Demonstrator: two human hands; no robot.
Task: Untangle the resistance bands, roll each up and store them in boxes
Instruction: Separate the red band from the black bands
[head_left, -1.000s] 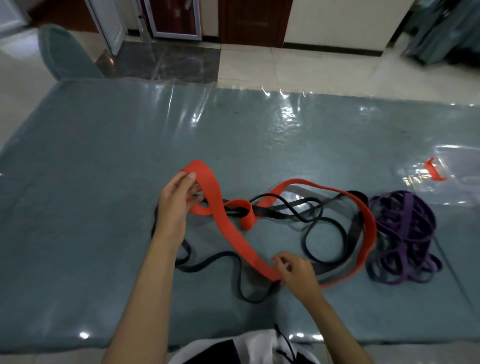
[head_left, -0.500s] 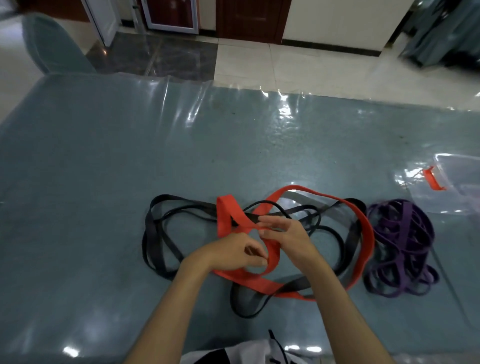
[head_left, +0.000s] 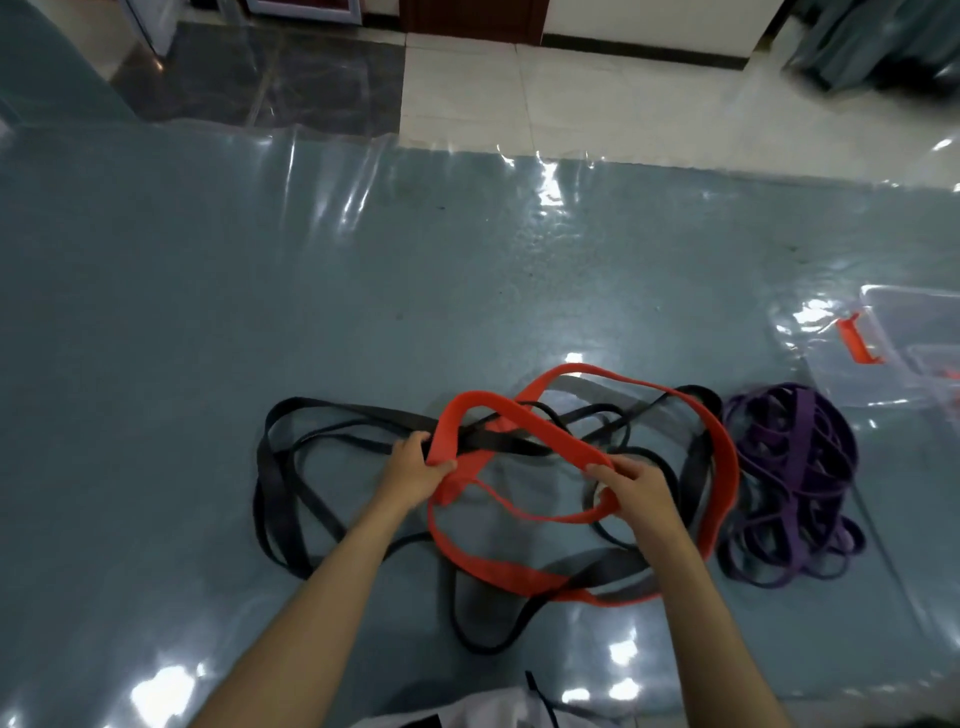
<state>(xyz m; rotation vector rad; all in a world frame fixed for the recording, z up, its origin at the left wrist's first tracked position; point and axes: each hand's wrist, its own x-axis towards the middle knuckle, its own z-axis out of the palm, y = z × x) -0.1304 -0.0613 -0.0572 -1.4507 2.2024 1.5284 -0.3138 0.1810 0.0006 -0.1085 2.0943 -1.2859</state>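
A wide red resistance band (head_left: 724, 457) lies looped over a tangle of thin black bands (head_left: 280, 493) in the middle of the table. My left hand (head_left: 415, 470) pinches a raised fold of the red band on its left side. A hand's width to the right, my right hand (head_left: 636, 488) grips another part of the same band. A pile of purple bands (head_left: 789, 467) sits just right of the red loop, touched by neither hand. Clear plastic boxes (head_left: 893, 312) with orange latches stand at the right edge.
The table (head_left: 208, 312) is covered by a shiny grey-blue plastic sheet, bare to the left and behind the bands. Beyond its far edge is tiled floor (head_left: 519, 88). A white garment (head_left: 467, 714) shows at the near edge.
Both hands have drawn apart from the middle, spreading a loop of the red band between them. One second ago the left hand held the band's far left end and the right its lower edge.
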